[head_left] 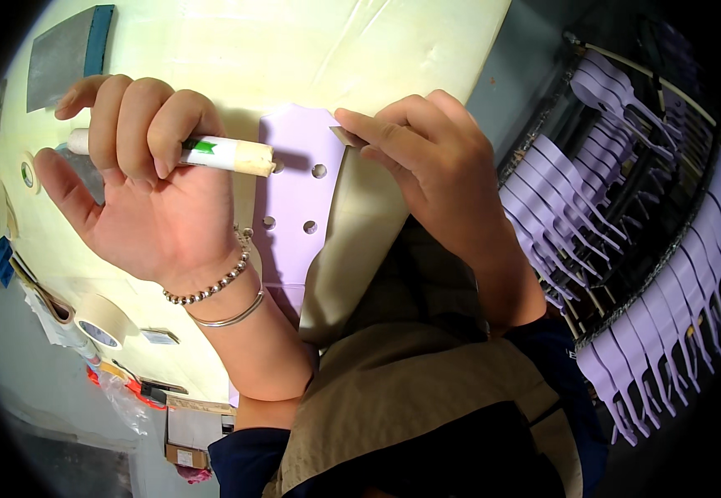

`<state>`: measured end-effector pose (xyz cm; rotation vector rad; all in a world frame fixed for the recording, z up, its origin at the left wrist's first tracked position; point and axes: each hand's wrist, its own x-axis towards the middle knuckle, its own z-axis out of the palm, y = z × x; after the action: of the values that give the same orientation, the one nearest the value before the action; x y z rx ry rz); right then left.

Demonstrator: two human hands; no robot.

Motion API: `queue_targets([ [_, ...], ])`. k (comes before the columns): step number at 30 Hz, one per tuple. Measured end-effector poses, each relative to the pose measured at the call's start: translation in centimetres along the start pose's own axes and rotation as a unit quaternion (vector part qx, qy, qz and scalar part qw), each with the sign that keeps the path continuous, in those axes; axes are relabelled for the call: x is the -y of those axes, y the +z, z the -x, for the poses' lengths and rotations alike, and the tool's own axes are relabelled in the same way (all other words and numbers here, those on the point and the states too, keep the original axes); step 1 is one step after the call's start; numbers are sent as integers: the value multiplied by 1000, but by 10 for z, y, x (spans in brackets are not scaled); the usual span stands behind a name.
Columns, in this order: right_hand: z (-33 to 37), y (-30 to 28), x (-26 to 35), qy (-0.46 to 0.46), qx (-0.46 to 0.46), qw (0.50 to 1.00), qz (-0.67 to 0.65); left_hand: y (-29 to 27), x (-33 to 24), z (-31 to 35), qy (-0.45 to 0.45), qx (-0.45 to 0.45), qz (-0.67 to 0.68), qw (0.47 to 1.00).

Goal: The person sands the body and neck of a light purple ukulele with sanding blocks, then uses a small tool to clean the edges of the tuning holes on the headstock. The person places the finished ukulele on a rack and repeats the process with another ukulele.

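Above grey floor, the pale bench bears a lilac panel, tape rolls to its left. Nearer it, the left grip curls round a white stick pointing rightward over it. The panel's long axis runs away from the person. At its right edge, the right grip pinches a thin flat piece; lilac straps hang farther right.
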<state>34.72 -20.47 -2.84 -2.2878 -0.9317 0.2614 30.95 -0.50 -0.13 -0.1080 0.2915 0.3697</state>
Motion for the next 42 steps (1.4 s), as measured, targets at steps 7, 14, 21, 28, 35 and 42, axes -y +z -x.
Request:
queue_targets([
  [7,0,-9,-4,7,37,998,-55,0,0,-3,-8,-7,7,1000],
  [14,5,-2,-1,2,-2,1000,-23,-1,0,-5,-18,-7,28,999],
  [21,7,0,3,-18,-14,1000,7,0,0,-5,-17,-10,21,1000],
  [28,2,-4,-4,-20,27,999,-26,-1,1,-5,-16,-12,27,999],
  [35,6,-1,-3,-14,10,1000,7,0,2,-6,-16,-8,32,999],
  [42,6,-2,-7,-37,22,999,0,-2,1,-6,-18,-10,28,999],
])
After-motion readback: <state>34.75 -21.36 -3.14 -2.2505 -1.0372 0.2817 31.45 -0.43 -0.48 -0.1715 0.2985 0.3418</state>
